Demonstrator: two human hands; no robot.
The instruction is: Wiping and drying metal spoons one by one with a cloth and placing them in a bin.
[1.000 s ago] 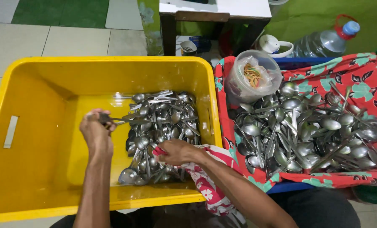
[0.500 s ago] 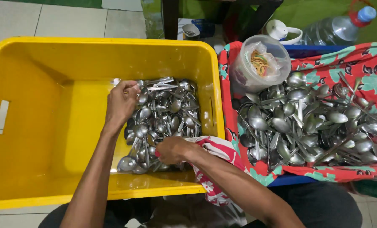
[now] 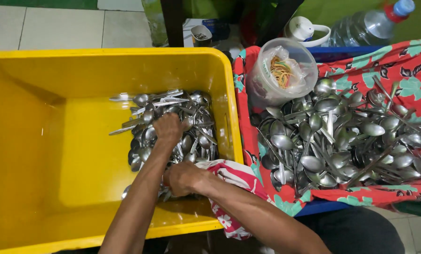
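While the left hand [image 3: 168,128] presses curled fingers into the heap of wet metal spoons [image 3: 173,127] inside the yellow tub [image 3: 41,155], the right hand [image 3: 182,178] grips a red floral cloth [image 3: 234,176] at the heap's near edge.

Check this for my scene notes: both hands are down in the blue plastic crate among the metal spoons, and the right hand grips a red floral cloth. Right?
Not quite. The plastic crate is yellow, not blue, as the head view shows. The rest stands: the left hand and right hand are in it among the metal spoons, the right one gripping the red floral cloth.
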